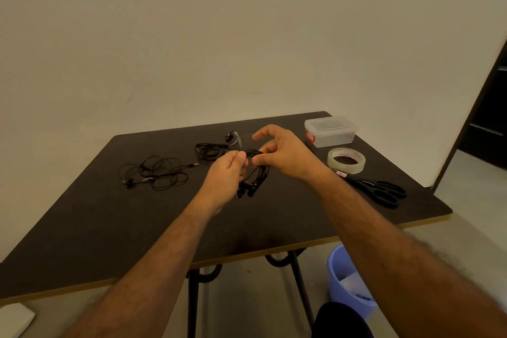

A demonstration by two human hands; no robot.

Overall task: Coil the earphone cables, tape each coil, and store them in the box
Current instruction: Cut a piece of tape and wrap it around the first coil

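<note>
A person holds a coiled earphone cable (253,173) above the dark surface (82,228), well short of the lidded clear box (330,132) at the far right corner. The left hand (226,173) pinches the coil's top; the right hand (279,152) grips the bundle beside it, forefinger raised and curved. No tape appears on the coil, so any slackened pinch would likely let the loops spring apart. The tape roll (346,160) lies just in front of the box; two loose earphone tangles (153,173) wait left of it.
</note>
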